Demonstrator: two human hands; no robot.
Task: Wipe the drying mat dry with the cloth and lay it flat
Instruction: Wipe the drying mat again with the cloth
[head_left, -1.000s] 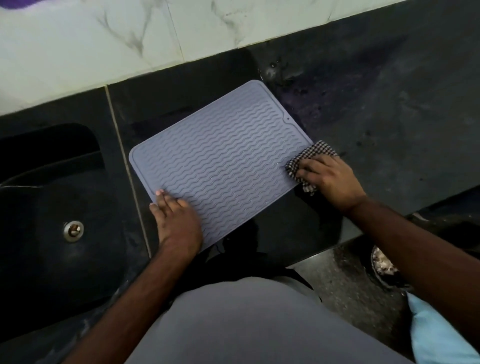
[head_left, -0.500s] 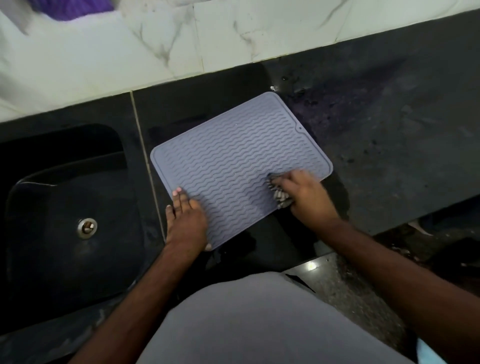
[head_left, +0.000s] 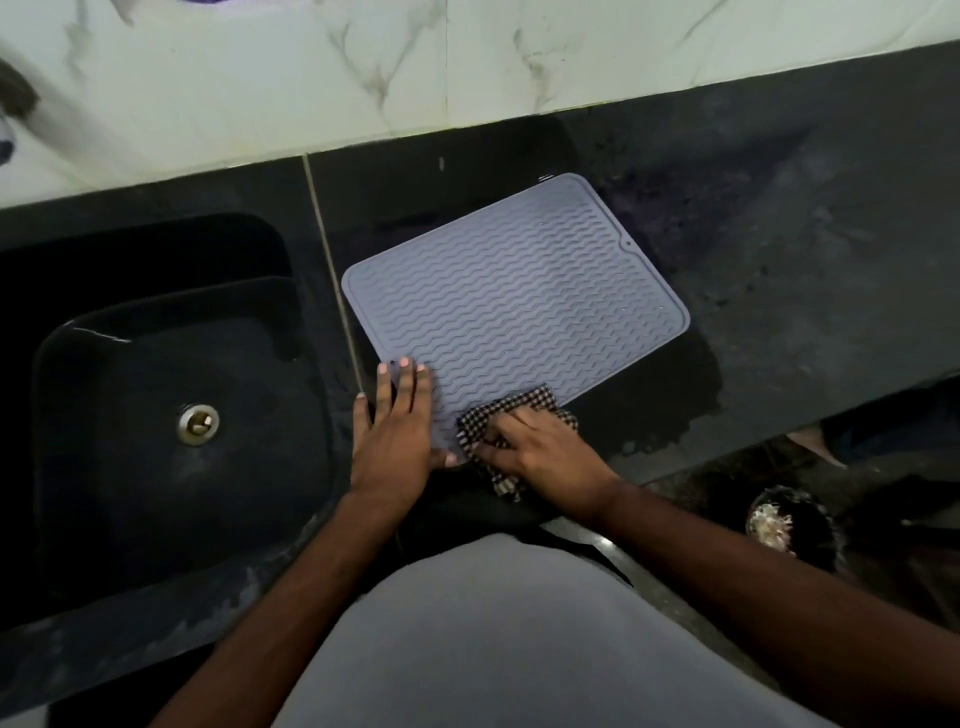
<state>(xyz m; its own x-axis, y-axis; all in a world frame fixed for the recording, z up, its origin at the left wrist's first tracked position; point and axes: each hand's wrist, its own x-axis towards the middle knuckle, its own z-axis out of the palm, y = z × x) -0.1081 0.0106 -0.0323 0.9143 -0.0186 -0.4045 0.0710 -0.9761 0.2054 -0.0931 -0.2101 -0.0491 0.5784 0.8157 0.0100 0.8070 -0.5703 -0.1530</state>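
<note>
The grey silicone drying mat (head_left: 514, 306) lies flat on the black stone counter (head_left: 810, 270), turned at an angle, its wavy ribbed face up and a small notch showing on its far right edge. Its left corner sits just beside the seam next to the black sink (head_left: 171, 415), and its far corner is near the white marble-look wall (head_left: 363, 67).

The left hand (head_left: 397, 431) rests palm down on the mat's near left corner, fingers straight and close together, the fingertips partly on the mat and partly on the counter beside it. The right hand (head_left: 540, 449) is just beside it, at the mat's near edge, with its fingers curled over the black-and-white checked cloth (head_left: 511, 410); the cloth is bunched under the palm, one part spread on the mat's ribs and a tail hanging off toward the near counter edge. The two hands almost touch.

A metal drain (head_left: 197, 423) shows in the sink's floor. Near right, below counter level, stands a dark round container (head_left: 789, 525) with pale scraps inside. The person's grey shirt (head_left: 493, 639) fills the near middle
</note>
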